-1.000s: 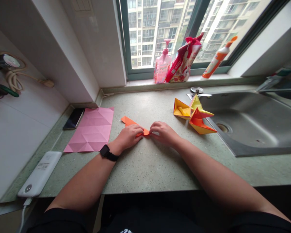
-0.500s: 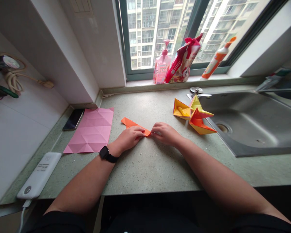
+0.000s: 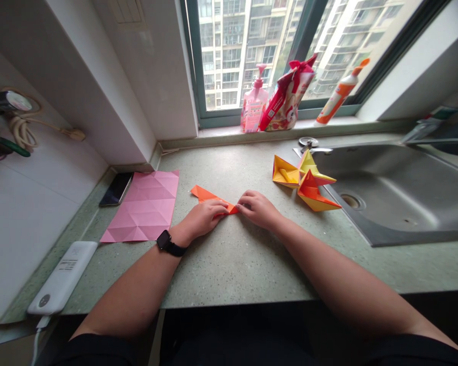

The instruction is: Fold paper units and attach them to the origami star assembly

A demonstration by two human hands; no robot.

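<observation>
Orange folded paper (image 3: 205, 193), where does it lie in the head view?

— On the countertop (image 3: 232, 264), between and partly under both hands. The left hand (image 3: 204, 218) curls over it, fingers pressing it flat. The right hand (image 3: 260, 209) pinches its right tip, fingers drawn narrow.

— How far along does the folding look?

— Partway, I judge: it is already a narrow pointed strip, not a finished shape. A cluster of folded figures (image 3: 305, 183) sits beyond the right hand. A creased pink sheet (image 3: 145, 206) lies flat, unfolded, left of the left hand.
</observation>
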